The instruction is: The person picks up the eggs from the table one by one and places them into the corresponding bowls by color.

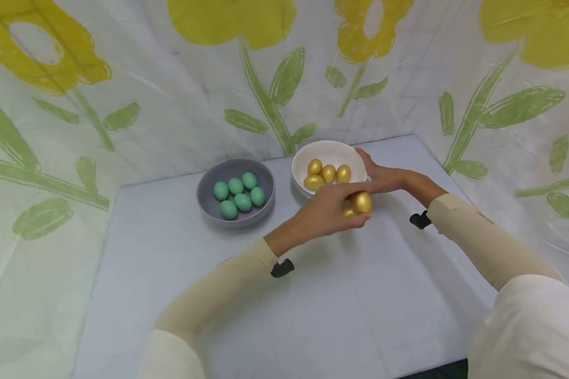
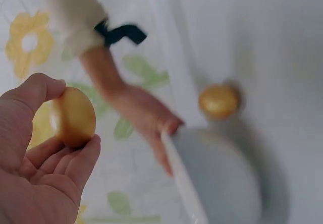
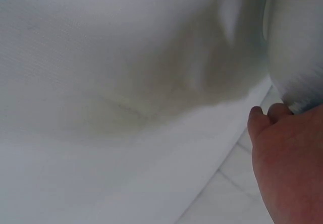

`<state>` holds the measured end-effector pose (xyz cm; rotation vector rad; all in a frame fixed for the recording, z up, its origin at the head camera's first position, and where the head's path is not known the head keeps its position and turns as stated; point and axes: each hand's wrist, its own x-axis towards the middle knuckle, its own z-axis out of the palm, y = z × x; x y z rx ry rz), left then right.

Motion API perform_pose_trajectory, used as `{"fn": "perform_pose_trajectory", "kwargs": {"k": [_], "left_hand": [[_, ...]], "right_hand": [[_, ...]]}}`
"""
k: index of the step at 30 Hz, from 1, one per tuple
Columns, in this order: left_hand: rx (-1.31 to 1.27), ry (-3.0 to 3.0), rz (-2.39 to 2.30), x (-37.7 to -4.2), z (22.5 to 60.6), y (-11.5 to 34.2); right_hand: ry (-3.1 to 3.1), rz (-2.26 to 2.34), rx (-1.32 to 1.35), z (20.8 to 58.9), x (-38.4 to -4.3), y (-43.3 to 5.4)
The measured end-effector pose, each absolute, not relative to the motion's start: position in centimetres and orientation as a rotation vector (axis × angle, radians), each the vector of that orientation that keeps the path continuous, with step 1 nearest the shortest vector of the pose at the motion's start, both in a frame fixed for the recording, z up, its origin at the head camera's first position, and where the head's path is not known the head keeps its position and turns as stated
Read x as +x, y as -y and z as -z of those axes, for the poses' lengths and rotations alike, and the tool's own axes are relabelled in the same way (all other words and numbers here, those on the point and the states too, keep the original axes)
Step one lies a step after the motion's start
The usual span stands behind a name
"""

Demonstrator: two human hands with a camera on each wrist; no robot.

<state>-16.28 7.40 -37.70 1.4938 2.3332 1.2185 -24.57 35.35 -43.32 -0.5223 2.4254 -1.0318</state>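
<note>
My left hand point(image 1: 323, 213) pinches a golden egg point(image 1: 362, 202) between thumb and fingers, in front of a white bowl point(image 1: 305, 152). The left wrist view shows this egg point(image 2: 76, 117) upright in the grasp. A second golden egg point(image 2: 218, 102) lies on the table beside the bowl; in the head view it is mostly hidden behind the left hand's fingers. My right hand point(image 1: 383, 178) grips the white bowl's right side, with its thumb at the rim. Several golden eggs point(image 1: 329, 173) sit inside that bowl. The right wrist view catches the right hand point(image 3: 292, 158) against the bowl's outer wall point(image 3: 298, 47).
To the left of the white bowl stands a grey bowl point(image 1: 204, 197) with several green eggs point(image 1: 236, 186) in it. Both bowls are near the back edge of the white-covered table point(image 1: 341, 316). A curtain with yellow flowers point(image 1: 180, 105) hangs behind and along the sides.
</note>
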Motion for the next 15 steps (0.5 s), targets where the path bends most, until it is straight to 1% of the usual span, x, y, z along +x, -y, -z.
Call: {"fn": "perform_pose_trajectory", "kwargs": {"k": [3,6,11,15], "left_hand": [[1.497,-2.409,-1.208,-18.3,36.0,-6.8],[1.505,-2.470,-1.137,-20.7,35.2,-6.3],[1.499,-2.506,-0.915,-24.6,35.9,-6.0],[1.481,-2.468,-0.758,-26.7,37.3,-6.6]], "right_hand": [[-2.425,1.029,-0.519,43.4,-24.6,-35.5],[-2.426,1.015,-0.492,43.5,-24.5,-35.4],[-2.433,0.991,-0.448,43.5,-24.4,-35.1],[-2.441,0.981,-0.423,43.4,-24.4,-35.1]]}}
